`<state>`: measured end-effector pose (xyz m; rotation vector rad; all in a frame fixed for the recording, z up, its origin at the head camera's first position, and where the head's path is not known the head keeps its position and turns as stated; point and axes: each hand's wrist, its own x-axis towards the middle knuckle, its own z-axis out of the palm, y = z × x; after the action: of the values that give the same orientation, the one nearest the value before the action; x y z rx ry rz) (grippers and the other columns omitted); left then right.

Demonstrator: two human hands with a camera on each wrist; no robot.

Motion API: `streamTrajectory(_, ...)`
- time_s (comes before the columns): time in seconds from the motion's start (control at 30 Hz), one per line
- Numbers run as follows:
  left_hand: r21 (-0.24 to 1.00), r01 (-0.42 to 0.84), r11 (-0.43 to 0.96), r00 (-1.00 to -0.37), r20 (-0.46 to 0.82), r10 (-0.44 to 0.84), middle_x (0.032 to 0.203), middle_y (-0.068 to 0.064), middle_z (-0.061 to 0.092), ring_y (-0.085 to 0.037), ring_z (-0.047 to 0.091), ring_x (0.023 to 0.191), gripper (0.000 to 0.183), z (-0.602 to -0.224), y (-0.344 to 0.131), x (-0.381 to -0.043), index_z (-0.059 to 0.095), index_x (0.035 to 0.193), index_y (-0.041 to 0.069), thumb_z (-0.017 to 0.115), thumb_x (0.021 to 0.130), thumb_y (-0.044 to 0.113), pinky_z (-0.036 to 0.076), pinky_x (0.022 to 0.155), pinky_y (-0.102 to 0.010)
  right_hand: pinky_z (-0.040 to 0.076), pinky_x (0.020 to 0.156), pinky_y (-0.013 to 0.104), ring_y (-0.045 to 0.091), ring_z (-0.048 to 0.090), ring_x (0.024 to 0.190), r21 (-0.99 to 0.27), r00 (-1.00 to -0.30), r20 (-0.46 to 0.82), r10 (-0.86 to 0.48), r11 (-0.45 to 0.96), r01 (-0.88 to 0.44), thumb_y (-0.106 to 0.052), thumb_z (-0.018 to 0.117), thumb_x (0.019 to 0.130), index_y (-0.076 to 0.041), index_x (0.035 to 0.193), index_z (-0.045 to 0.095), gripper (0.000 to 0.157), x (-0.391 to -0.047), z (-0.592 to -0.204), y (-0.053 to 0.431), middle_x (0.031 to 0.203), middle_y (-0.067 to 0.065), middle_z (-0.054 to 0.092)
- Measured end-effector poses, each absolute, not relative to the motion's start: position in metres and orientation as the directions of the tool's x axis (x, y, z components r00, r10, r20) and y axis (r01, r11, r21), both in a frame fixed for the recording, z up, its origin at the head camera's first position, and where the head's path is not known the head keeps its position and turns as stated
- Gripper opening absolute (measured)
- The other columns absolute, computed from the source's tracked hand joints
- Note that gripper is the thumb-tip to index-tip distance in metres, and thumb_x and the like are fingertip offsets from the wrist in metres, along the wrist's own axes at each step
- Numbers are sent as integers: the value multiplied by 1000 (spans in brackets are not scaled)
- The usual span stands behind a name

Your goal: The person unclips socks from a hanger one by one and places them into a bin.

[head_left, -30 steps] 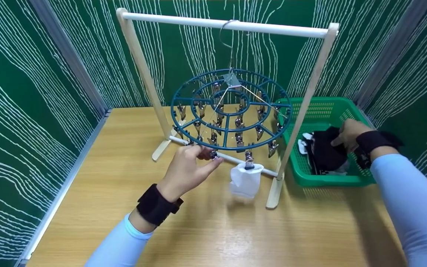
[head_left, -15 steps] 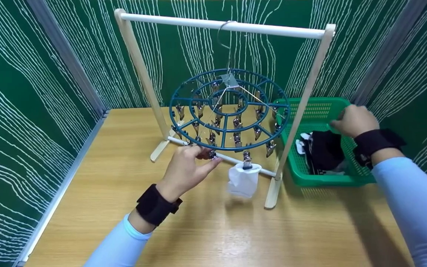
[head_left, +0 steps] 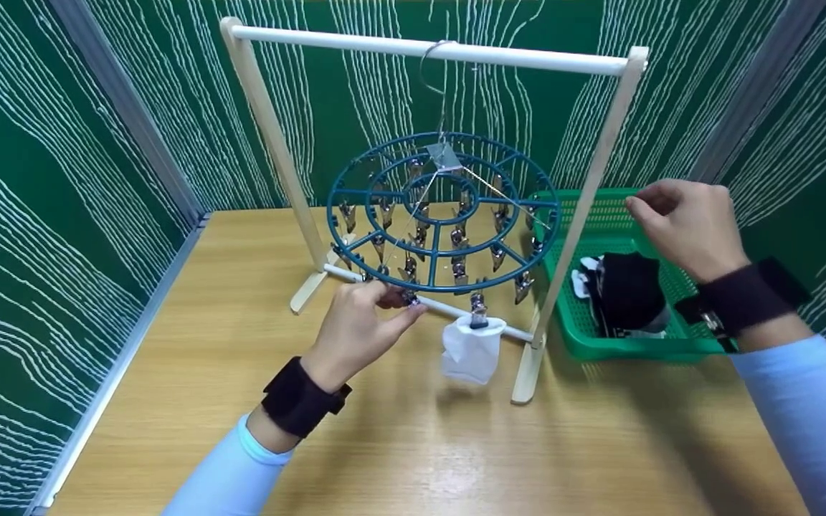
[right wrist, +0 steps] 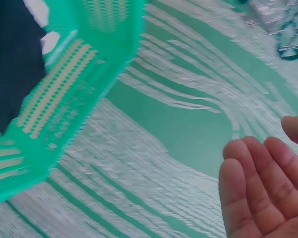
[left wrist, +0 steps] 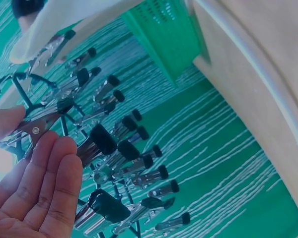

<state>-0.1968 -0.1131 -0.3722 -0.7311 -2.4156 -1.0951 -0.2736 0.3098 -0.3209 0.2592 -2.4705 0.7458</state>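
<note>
My left hand (head_left: 355,326) pinches a metal clip (left wrist: 37,126) at the front edge of the blue round clip hanger (head_left: 434,288). The thumb and fingertips press the clip's handles in the left wrist view. To its right, a small white sock-like piece (head_left: 472,351) hangs from another clip (head_left: 478,309). My right hand (head_left: 700,229) is raised over the green basket (head_left: 635,349), its fingers loosely bent. Nothing shows between thumb and fingers in the right wrist view. Dark folded clothes (head_left: 632,294) lie in the basket, with small white pieces (head_left: 580,283) beside them.
The hanger hooks onto the white bar (head_left: 528,57) of a wooden stand (head_left: 269,136) on the table (head_left: 241,358). Several clips dangle from its rings. A stand leg (head_left: 589,201) rises between hanger and basket. Green walls (head_left: 47,236) with white lines surround the table.
My right hand has left the dark clothes in the basket and lifted up, coming away with nothing visible. The left hand keeps its pinch on the clip.
</note>
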Motion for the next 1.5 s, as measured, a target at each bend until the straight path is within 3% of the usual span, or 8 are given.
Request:
streamTrajectory(0.1, 572, 597, 562, -790, 541, 288, 91, -12, 83, -27, 81, 84, 16, -372, -114, -197, 79, 95, 1, 87, 94, 15, 66, 85, -44, 36, 67, -1, -26, 46, 67, -450, -783, 620, -51, 795, -407, -14, 74, 103, 5, 100, 82, 21, -260, -316, 299, 90, 26, 80)
streamTrajectory(0.3, 559, 596, 577, -787, 549, 280, 93, -13, 83, -27, 81, 85, 17, -372, -117, -198, 79, 96, 0, 87, 94, 15, 66, 85, -44, 42, 75, -3, -26, 53, 78, -364, -661, 734, -156, 731, -577, -2, 79, 97, 3, 97, 82, 6, -234, -311, 276, 87, 19, 81)
streamTrajectory(0.5, 575, 579, 578, -801, 531, 275, 96, -15, 82, -28, 81, 88, 18, -373, -119, -198, 78, 98, 0, 86, 95, 15, 66, 88, -45, 49, 92, 4, 20, 76, 80, -149, -423, 837, -347, 600, -786, -13, 80, 97, 0, 97, 82, 13, -217, -317, 248, 91, 17, 82)
streamTrajectory(0.63, 576, 570, 586, -808, 525, 269, 97, -15, 82, -30, 81, 90, 19, -375, -121, -197, 77, 99, 0, 86, 95, 16, 66, 88, -47, 63, 84, 31, 34, 77, 83, -38, -341, 811, -476, 538, -842, -13, 83, 93, 1, 105, 82, 18, -211, -320, 228, 96, 18, 82)
streamTrajectory(0.77, 559, 580, 592, -797, 540, 270, 97, -14, 82, -28, 80, 88, 19, -377, -122, -195, 78, 101, 1, 86, 94, 16, 66, 86, -46, 65, 82, 50, 36, 78, 93, 52, -313, 743, -592, 516, -855, -1, 91, 81, 1, 112, 81, 32, -208, -323, 212, 106, 20, 82)
streamTrajectory(0.97, 514, 615, 598, -764, 575, 291, 96, -12, 81, -26, 78, 86, 21, -380, -123, -193, 79, 103, 1, 88, 93, 17, 67, 82, -40, 65, 92, 52, 38, 77, 104, 176, -312, 666, -678, 548, -817, -2, 90, 86, 0, 118, 80, 34, -210, -330, 202, 112, 21, 81)
streamTrajectory(1.27, 453, 632, 628, -728, 625, 282, 91, -11, 79, -24, 76, 83, 23, -378, -125, -186, 75, 97, 3, 89, 92, 20, 66, 76, -38, 66, 91, 50, 36, 77, 103, 192, -316, 658, -684, 558, -808, -1, 87, 89, -1, 119, 80, 31, -212, -332, 198, 112, 19, 82)
streamTrajectory(1.5, 430, 671, 605, -678, 685, 265, 74, -7, 63, -18, 58, 67, 36, -375, -123, -180, 60, 83, 6, 94, 87, 19, 48, 62, -25, 66, 86, 47, 35, 75, 97, 198, -290, 661, -692, 534, -822, -1, 85, 90, -1, 116, 81, 26, -211, -333, 191, 106, 17, 82)
